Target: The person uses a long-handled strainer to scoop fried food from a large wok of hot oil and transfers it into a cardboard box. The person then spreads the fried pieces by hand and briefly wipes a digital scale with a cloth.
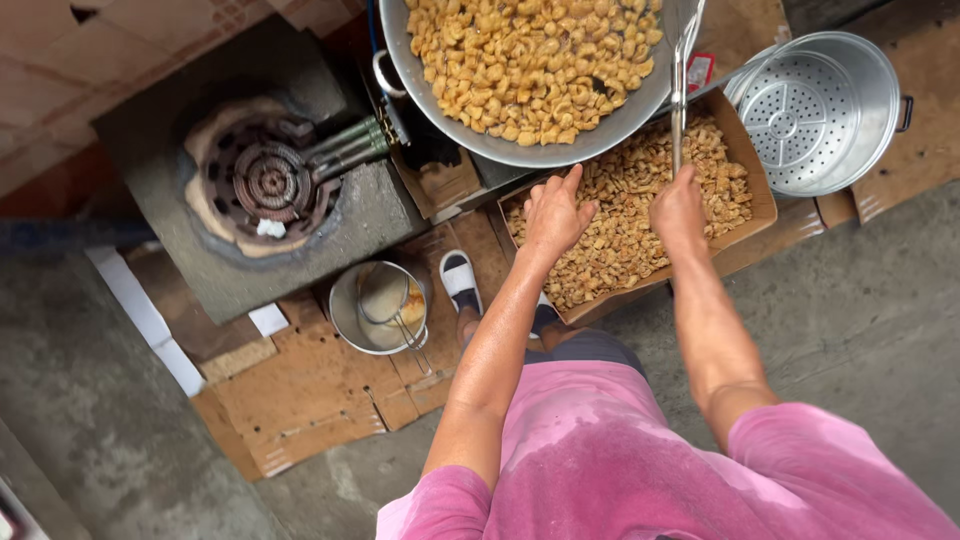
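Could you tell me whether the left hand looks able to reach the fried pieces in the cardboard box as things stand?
Probably yes: the left hand is spread open right over the fried pieces in the cardboard box, with nothing between them.

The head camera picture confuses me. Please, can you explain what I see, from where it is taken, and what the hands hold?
The camera sits on a person's head and looks straight down, so you see their own arms and pink shirt from above. The left hand lies open over a cardboard box full of fried golden snack pieces. The right hand grips the long metal handle of a utensil, upright. Above is a big metal bowl with more pieces. At right lies a perforated steamer pot; at left a gas burner and a small pot with a wire skimmer inside.
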